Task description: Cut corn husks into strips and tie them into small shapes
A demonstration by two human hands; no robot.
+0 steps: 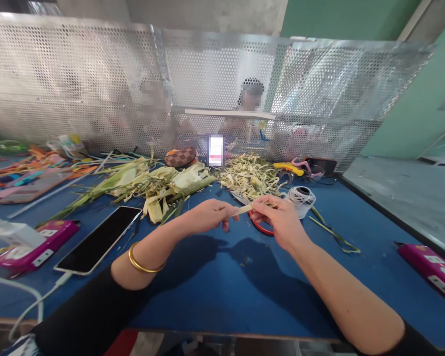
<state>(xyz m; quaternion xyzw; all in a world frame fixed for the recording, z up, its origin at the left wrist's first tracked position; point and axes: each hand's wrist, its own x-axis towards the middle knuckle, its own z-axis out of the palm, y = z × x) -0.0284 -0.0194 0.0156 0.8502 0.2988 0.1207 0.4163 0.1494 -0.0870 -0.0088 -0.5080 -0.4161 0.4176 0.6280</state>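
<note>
One pale husk strip (245,209) spans both hands, left hand (212,216) pinching one end, right hand (276,217) thumb and fingers gripping the other. Position: just above red-handled scissors (261,228), near side of the shredded heap (250,177). Judgement: light, even tension suits thin fibre; hard pulling risks tearing; best held flat.

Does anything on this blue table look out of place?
Mostly ordinary clutter. One mild oddity: a green husk-like strip lies alone right of the white spool, apart from the heap of pale strips. Nothing looks plainly broken.
</note>
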